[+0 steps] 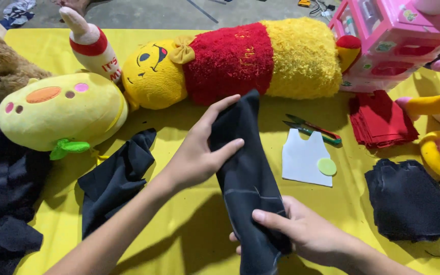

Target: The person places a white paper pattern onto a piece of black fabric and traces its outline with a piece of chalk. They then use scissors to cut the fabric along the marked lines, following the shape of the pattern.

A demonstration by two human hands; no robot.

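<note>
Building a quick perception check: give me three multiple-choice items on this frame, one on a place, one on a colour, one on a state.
1. Where do the thread snips lie?
A. just above the white vest-shaped pattern
B. on the stack of red fabric pieces
C. under the yellow round plush

2. What colour is the cloth strip in the hands?
A. red
B. black
C. white

3. How is that strip held?
A. lying free, untouched
B. by one hand only
C. by both hands

Answers: 1 A, the snips sit on the yellow table cover at the pattern's top edge. 2 B, it is dark like the pile of black cut pieces. 3 C, the left hand grips the upper part and the right hand pinches the lower part.
</note>
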